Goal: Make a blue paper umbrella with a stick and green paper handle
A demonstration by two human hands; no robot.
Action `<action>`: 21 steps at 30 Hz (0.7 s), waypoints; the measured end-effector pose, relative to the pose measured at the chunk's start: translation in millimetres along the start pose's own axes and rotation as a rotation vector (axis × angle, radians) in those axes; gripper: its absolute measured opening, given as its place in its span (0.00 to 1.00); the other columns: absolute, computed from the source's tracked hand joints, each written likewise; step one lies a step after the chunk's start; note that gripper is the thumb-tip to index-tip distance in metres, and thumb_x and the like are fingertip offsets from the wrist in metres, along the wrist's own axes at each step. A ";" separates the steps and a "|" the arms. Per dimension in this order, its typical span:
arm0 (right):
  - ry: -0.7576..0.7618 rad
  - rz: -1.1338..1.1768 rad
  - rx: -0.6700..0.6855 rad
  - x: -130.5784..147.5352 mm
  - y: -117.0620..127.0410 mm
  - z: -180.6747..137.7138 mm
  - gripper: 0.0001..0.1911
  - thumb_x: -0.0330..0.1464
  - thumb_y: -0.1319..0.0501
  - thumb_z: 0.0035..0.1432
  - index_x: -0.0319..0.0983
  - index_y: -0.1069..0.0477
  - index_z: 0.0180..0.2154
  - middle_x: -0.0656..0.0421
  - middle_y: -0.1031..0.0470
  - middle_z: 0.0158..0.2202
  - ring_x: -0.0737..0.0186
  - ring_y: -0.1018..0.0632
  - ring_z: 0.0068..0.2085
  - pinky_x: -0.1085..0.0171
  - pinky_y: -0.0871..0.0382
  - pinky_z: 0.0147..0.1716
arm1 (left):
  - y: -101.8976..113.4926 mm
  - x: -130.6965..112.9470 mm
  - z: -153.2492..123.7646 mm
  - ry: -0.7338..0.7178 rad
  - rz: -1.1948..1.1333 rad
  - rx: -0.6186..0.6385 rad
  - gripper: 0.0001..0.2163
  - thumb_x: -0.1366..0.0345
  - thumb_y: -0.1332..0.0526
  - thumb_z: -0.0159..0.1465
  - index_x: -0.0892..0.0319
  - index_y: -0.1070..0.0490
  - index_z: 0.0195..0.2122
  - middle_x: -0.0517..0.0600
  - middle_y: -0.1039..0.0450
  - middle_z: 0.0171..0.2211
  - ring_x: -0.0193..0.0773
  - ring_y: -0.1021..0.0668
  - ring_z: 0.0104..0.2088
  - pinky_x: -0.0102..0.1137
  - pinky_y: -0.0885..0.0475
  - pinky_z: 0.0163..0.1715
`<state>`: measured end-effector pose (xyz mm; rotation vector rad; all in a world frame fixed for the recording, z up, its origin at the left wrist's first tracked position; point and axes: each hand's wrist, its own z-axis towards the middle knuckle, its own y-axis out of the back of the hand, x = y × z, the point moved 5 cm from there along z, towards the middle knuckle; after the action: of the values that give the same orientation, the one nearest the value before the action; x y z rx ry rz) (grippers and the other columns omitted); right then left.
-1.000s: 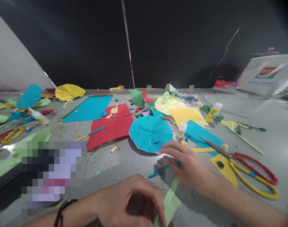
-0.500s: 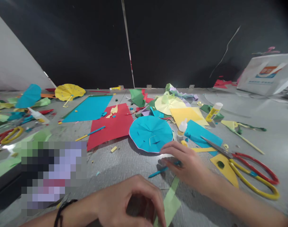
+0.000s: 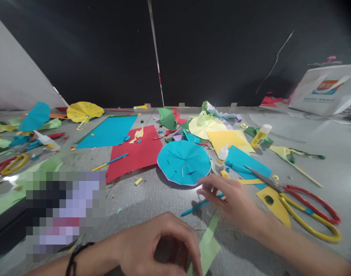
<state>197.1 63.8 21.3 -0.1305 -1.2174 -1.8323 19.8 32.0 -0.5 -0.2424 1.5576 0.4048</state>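
Observation:
My left hand (image 3: pixel 160 245) rests at the bottom of the view, its fingers curled and pinching the near end of a light green paper strip (image 3: pixel 208 245). My right hand (image 3: pixel 229 201) hovers over the grey table with its fingers apart, fingertips just over a thin blue stick (image 3: pixel 200 206) and near the edge of a round blue folded paper disc (image 3: pixel 183 163). Nothing shows in the right hand.
Red and yellow scissors (image 3: pixel 304 212) lie to the right. A small glue bottle (image 3: pixel 221 155), a glue stick (image 3: pixel 260 136), red (image 3: pixel 135 153), blue (image 3: pixel 109 132) and yellow (image 3: pixel 228 140) sheets and a yellow paper umbrella (image 3: pixel 84 112) lie across the table. A blurred-out patch sits at the lower left.
My right hand has lifted slightly and drawn back to the right, so more of the blue stick shows. The left hand has stayed put on the green strip.

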 end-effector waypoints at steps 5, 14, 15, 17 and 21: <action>0.036 0.021 -0.012 3.5 0.1 1.6 0.06 0.27 0.42 0.71 0.41 0.26 0.44 0.56 0.18 0.36 0.60 0.19 0.34 0.64 0.26 0.31 | 0.2 0.9 1.0 0.009 -0.023 0.016 0.18 0.48 0.36 0.61 0.60 0.20 0.36 0.50 0.29 0.25 0.34 0.30 0.23 0.29 0.35 0.24; 0.023 0.119 -0.033 3.4 -2.3 2.8 0.08 0.25 0.42 0.70 0.43 0.27 0.44 0.55 0.19 0.41 0.59 0.16 0.39 0.62 0.20 0.35 | -0.8 -0.3 0.2 -0.010 -0.015 0.003 0.19 0.47 0.36 0.62 0.60 0.20 0.36 0.50 0.28 0.26 0.34 0.30 0.24 0.28 0.35 0.24; 0.019 0.131 -0.040 3.0 -1.7 2.7 0.07 0.26 0.42 0.70 0.43 0.27 0.44 0.56 0.19 0.40 0.60 0.16 0.37 0.63 0.20 0.35 | -0.5 -1.2 0.0 -0.013 -0.017 -0.010 0.18 0.48 0.36 0.62 0.60 0.20 0.36 0.50 0.28 0.26 0.35 0.29 0.24 0.28 0.35 0.24; 0.002 0.155 -0.057 2.7 0.3 2.5 0.05 0.29 0.41 0.71 0.43 0.27 0.44 0.56 0.19 0.38 0.60 0.17 0.35 0.62 0.21 0.34 | 0.4 -2.3 0.0 0.003 -0.032 -0.047 0.16 0.50 0.35 0.62 0.60 0.20 0.36 0.51 0.27 0.27 0.34 0.28 0.25 0.28 0.34 0.25; -0.093 0.201 -0.078 3.0 5.2 3.9 0.01 0.32 0.36 0.69 0.42 0.26 0.40 0.59 0.19 0.33 0.62 0.18 0.32 0.64 0.22 0.31 | 12.4 1.7 0.6 0.103 -0.045 -0.317 0.12 0.56 0.32 0.62 0.60 0.23 0.37 0.48 0.28 0.27 0.31 0.27 0.21 0.25 0.34 0.23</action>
<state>197.6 64.4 28.5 -0.3727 -1.1529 -1.7139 15.4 43.7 -0.9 -0.5498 1.5809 0.6117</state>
